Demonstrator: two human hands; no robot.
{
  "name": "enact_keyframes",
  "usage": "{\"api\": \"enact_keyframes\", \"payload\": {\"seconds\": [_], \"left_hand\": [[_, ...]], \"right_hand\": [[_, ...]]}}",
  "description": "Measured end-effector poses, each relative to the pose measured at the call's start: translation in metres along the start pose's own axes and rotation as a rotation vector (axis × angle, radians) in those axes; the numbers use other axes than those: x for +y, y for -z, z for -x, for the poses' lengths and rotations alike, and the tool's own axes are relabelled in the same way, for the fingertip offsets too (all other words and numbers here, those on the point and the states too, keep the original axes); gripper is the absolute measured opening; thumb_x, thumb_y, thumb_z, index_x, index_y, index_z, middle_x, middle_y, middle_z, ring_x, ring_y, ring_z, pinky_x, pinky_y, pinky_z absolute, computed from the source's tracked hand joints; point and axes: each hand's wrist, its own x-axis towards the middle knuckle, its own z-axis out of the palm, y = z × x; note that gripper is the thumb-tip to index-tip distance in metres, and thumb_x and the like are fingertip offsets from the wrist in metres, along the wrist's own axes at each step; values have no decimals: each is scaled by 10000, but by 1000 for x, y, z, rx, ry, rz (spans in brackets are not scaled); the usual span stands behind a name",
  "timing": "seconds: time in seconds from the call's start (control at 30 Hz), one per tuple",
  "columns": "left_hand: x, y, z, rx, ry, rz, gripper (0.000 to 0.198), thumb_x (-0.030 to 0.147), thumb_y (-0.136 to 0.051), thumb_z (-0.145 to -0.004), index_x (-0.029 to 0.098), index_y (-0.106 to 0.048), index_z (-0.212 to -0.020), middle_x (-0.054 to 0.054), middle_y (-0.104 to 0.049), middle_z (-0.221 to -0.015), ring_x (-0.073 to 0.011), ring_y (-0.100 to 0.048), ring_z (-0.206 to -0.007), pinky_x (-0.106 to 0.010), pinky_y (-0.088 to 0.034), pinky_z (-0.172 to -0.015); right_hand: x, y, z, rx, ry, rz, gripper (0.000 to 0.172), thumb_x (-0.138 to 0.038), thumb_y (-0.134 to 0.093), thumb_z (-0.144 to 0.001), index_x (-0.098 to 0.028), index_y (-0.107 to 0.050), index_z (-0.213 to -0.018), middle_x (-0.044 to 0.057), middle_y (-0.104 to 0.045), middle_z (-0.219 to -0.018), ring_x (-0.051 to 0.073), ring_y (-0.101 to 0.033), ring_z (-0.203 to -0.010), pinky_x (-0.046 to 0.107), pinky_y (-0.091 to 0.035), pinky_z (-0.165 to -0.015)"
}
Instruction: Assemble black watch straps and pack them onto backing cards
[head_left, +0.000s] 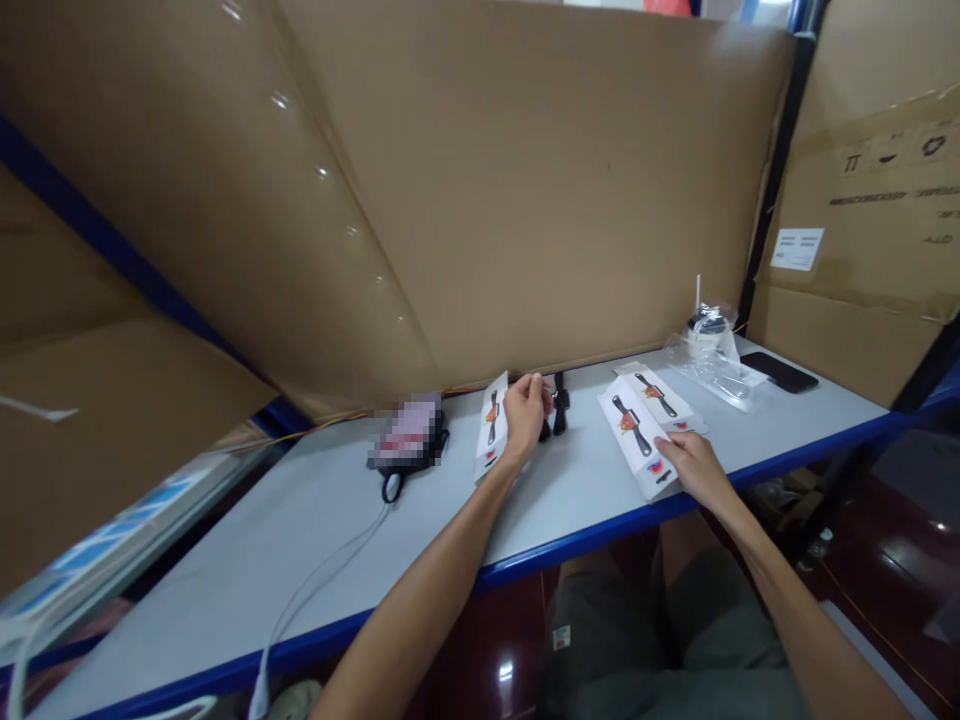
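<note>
My right hand (690, 462) grips the near end of a white box (628, 425), printed with a black two-handled tool that looks like a spokeshave. A second white box (657, 392) with the same picture lies just behind it. My left hand (527, 408) is over the table with its fingers curled together; what they hold, if anything, is hidden. Black-handled tools (560, 405) lie right beside its fingertips, partly covered by the hand. To the left of that hand, another white printed box (490, 425) is partly behind my wrist.
A dark pouch-like item (409, 435), blurred out, sits left with a white cable (330, 550) running off the table's front edge. Clear plastic packaging (709, 365) and a black phone (778, 371) lie at the right. Cardboard (525, 190) walls the back of the table (247, 590).
</note>
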Motion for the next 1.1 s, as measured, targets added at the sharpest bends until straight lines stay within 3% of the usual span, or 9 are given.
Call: {"api": "enact_keyframes", "payload": {"seconds": [0.13,0.27,0.33,0.47,0.57,0.67,0.83,0.93,1.1], "left_hand": [[0,-1,2,-7,38,14,223,266,-654,-883,152,-642,-691,36,-550,-484,-67,-470,-369,-151,-303,-386],[9,-6,11,-10,74,27,171,242,-663,-867,170,-621,-718,55,-538,-501,-64,-473,-383,-147,-315,-398],[19,-10,18,-21,63,55,128,234,-674,-864,181,-627,-757,55,-557,-534,-64,-497,-423,-144,-349,-435],[44,-4,24,-20,24,96,51,211,-710,-854,204,-661,-866,30,-629,-637,-93,-603,-599,-153,-442,-576],[65,29,10,20,-52,-11,132,199,-724,-840,208,-686,-965,2,-669,-706,-129,-638,-706,-186,-480,-703],[76,90,-21,58,-134,-355,216,257,-683,-866,216,-674,-1078,-14,-686,-750,-178,-652,-791,-242,-481,-798],[62,188,-71,183,-56,-943,155,358,-586,-901,204,-603,-906,-57,-691,-734,-283,-659,-957,-364,-451,-923],[48,214,-83,94,-11,-1137,232,426,-526,-931,214,-579,-851,-92,-721,-787,-309,-661,-1008,-396,-451,-933],[44,217,-84,66,147,-1524,348,419,-370,-994,170,-611,-1028,-213,-745,-1051,-381,-657,-1120,-502,-441,-961]], "right_hand": [[-7,-16,-29,75,41,257,411,-378,-476,-939,-202,-566,-580,59,-668,-634,213,-631,-695,277,-381,-624],[-6,-24,-35,237,75,473,361,-388,-424,-1021,-170,-709,-979,126,-749,-847,243,-674,-810,290,-379,-667],[0,-26,-26,316,104,458,353,-410,-445,-1017,-177,-681,-1139,121,-751,-867,252,-677,-808,295,-378,-668],[12,-25,-8,404,162,221,353,-470,-483,-978,-189,-676,-1069,67,-700,-720,241,-638,-681,299,-381,-642],[14,-23,-2,420,193,54,353,-489,-479,-962,-188,-656,-1022,29,-645,-632,223,-598,-608,298,-376,-613],[12,-24,-1,412,190,-5,330,-481,-487,-954,-195,-644,-997,22,-644,-628,215,-593,-597,296,-377,-606],[9,-26,1,426,215,26,300,-448,-485,-952,-196,-644,-976,29,-648,-653,212,-593,-602,300,-384,-626],[9,-26,2,412,232,44,281,-420,-464,-960,-200,-638,-962,10,-610,-617,203,-567,-575,296,-374,-617],[11,-28,2,429,255,48,263,-419,-470,-960,-209,-629,-954,-8,-587,-602,195,-540,-553,290,-356,-603]]}}
